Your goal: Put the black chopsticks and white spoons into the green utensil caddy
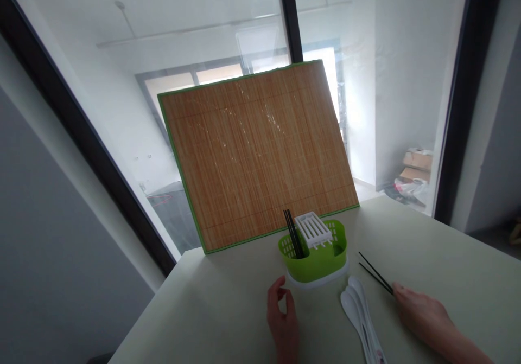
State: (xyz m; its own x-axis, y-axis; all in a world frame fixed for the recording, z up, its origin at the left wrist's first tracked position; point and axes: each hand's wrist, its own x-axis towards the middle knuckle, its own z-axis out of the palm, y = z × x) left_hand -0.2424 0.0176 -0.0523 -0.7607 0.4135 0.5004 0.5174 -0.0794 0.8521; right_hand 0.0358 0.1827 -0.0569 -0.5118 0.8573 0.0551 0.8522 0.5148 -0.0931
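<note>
My right hand [423, 312] is closed around one end of a pair of black chopsticks [376, 271], low over the table's right side; their free ends point away and left, slightly apart. In front of the green utensil holder [315, 266] is my left hand [281, 315], with nothing in it, its thumb and bent forefinger apart. The holder has a white base and a slotted white rack [312, 228] across its middle. Several black chopsticks [293, 236] stand tilted in its left compartment. Between my hands lie several white spoons [360, 312], bowls toward the holder.
The pale table [228, 299] narrows toward a glass wall. Behind the holder, a brown bamboo mat [260, 158] with green edging leans upright against the glass. Dark frame posts [459, 98] flank the glass. Cardboard boxes [418, 160] show beyond it.
</note>
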